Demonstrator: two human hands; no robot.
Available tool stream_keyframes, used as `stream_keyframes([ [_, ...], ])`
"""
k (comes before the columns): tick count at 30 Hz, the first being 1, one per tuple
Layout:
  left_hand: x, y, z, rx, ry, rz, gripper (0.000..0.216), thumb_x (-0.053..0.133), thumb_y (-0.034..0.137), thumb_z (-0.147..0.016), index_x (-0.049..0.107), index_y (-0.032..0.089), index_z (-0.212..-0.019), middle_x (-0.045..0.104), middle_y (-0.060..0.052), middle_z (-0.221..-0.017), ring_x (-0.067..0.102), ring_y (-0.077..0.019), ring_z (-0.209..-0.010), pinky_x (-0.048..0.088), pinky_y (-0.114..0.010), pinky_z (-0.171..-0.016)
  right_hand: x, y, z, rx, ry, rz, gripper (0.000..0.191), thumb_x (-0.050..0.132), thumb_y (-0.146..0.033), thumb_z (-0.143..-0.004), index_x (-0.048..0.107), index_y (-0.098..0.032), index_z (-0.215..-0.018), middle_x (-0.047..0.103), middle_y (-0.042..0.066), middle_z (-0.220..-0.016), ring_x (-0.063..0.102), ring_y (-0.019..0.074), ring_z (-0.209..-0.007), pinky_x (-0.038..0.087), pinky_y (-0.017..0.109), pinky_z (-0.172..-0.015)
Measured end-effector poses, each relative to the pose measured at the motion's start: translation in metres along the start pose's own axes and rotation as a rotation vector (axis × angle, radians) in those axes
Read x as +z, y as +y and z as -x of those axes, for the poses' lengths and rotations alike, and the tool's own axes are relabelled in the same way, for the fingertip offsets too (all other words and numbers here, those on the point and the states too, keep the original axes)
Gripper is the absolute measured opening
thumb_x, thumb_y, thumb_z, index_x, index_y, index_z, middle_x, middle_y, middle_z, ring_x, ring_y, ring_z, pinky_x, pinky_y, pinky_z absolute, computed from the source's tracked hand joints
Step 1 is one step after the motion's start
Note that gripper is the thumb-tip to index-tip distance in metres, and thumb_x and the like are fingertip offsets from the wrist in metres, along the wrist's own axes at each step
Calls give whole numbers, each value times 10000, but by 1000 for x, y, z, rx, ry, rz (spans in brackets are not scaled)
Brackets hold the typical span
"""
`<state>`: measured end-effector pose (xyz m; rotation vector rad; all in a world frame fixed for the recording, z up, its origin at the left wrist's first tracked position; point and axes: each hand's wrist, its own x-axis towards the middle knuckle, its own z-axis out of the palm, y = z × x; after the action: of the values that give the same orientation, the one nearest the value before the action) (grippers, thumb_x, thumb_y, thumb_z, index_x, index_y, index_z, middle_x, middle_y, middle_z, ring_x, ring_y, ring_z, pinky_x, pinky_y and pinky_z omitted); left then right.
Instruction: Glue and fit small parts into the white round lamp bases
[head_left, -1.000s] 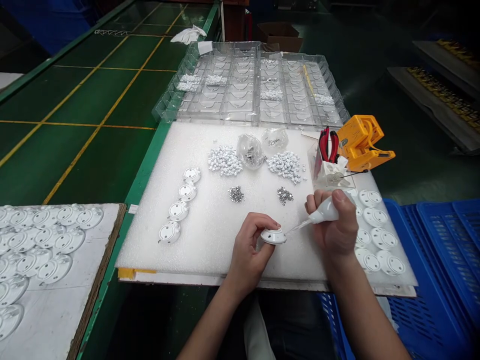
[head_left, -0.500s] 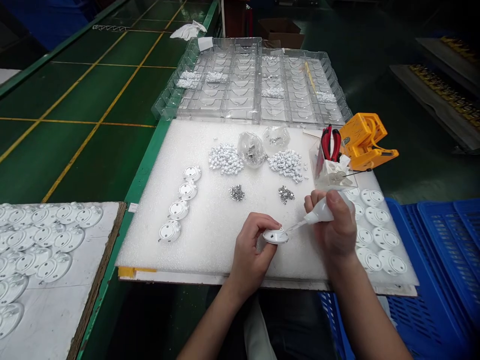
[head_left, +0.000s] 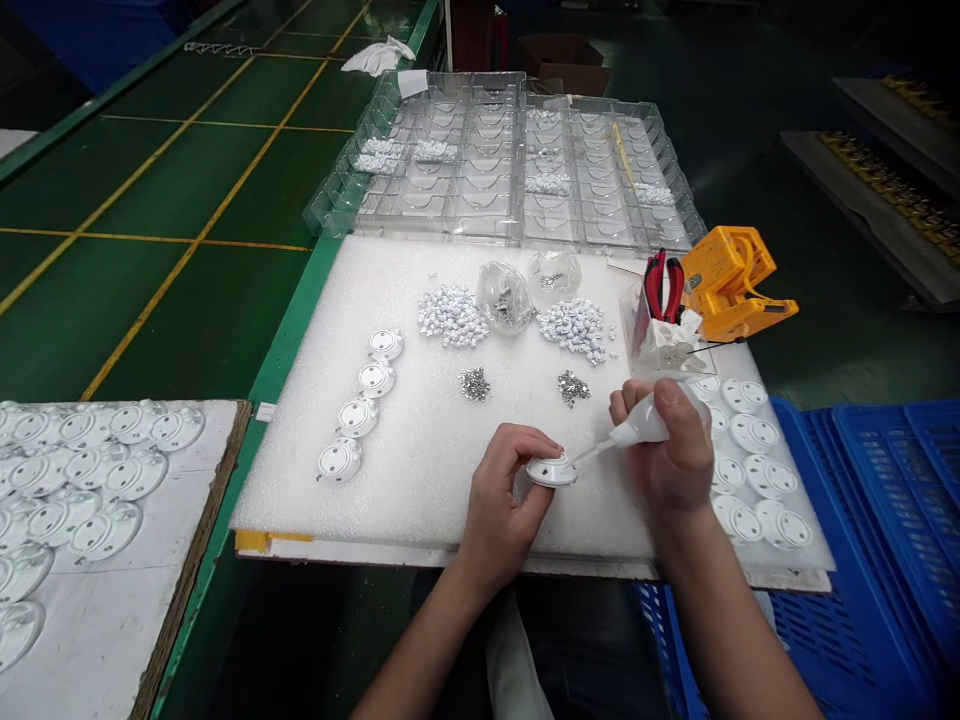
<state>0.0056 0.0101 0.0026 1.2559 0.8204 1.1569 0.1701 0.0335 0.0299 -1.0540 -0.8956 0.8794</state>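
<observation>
At the near edge of a white foam sheet [head_left: 405,490], the left hand [head_left: 510,500] grips a white round piece [head_left: 552,473] between thumb and fingers, holding it above the sheet, its broad face roughly level. To the right, the right hand [head_left: 675,450] has its fingers wrapped around a translucent squeeze bottle [head_left: 640,422], thumb on top. The bottle's thin nozzle [head_left: 598,451] slants down to the left and ends at the right edge of the piece; whether it touches is too fine to tell.

Near right, blue crates [head_left: 892,470] stand beside the sheet; near left, a white board [head_left: 97,620] bears rows of white discs [head_left: 107,530]. On the right part of the sheet, just beyond the right forearm, lies a group of similar discs [head_left: 766,475]. On the left part, four more discs [head_left: 357,417] form a slanting line.

Farther along the middle are two small heaps of silvery parts [head_left: 475,384], and behind them two larger heaps of small white pieces [head_left: 452,317], with two clear bags [head_left: 505,300] between. To their right, a clear box [head_left: 667,345] holds red-and-black pliers [head_left: 663,287], just beside an orange tape dispenser [head_left: 724,285].

Beyond the sheet sit clear compartmented trays [head_left: 480,215], some compartments containing small white pieces. Far left, a white cloth [head_left: 379,57] lies on a green surface [head_left: 150,320] marked with yellow lines; a cardboard box [head_left: 564,68] stands behind the trays.
</observation>
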Motion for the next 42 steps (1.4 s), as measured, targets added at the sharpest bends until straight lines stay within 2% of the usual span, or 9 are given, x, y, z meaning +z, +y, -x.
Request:
stream_keyframes([
  [19,0,0,0,5,8,1,56,631,181,-970,669,223,-966,633,-69,-1019,644,-227,-986,509,-365,-892,-2,2,1,11,-37,-51,598,714,-415,-894,323,-201,-496,199,-51,-528,210,93,-484,186,301,-474],
  [26,-1,-2,-1,68,-7,-39,87,619,136,-962,646,217,-977,629,-58,-1017,643,-210,-975,518,-349,-865,0,2,2,14,-23,-32,622,723,-437,-885,310,-198,-485,196,-57,-522,216,84,-479,183,296,-473],
  [36,-1,-4,-1,74,-13,-41,96,619,127,-967,641,217,-993,627,-52,-1029,647,-200,-986,523,-348,-881,-2,1,-2,36,46,-106,643,766,-466,-821,289,-201,-480,186,-67,-507,213,78,-468,185,286,-466],
  [42,-1,-5,-2,81,-10,-42,101,621,125,-964,642,220,-992,627,-49,-1033,646,-198,-994,520,-344,-886,-1,2,1,37,3,-56,644,743,-472,-850,295,-198,-477,203,-61,-510,233,78,-469,185,289,-471],
])
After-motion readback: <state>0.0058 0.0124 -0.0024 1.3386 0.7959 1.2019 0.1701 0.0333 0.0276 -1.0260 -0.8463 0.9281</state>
